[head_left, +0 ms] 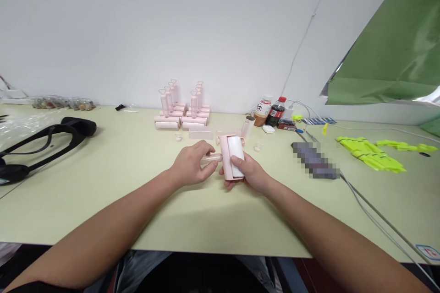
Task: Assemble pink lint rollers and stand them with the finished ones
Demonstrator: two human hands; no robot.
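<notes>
In the middle of the head view, my right hand [252, 171] is wrapped round a pink lint roller head [226, 158] with a white paper roll [235, 155] in it. My left hand [194, 162] grips a translucent pink handle [211, 159], whose end meets the side of the roller head. Just behind lie a flat clear pink cover [201, 133] and a small pink cap [178, 137]. Another small pink cap [258, 147] sits to the right of my right hand. A loose white roll with a brown core [249, 121] stands behind it, beside a pink piece.
Several assembled lint rollers [167, 121] stand in two rows near the wall. At back right are an amber drink bottle [263, 110] and a cola bottle [276, 111]. Cables, a blurred dark object [314, 160] and yellow strips [371, 153] lie right; a black headset frame [44, 146] lies left.
</notes>
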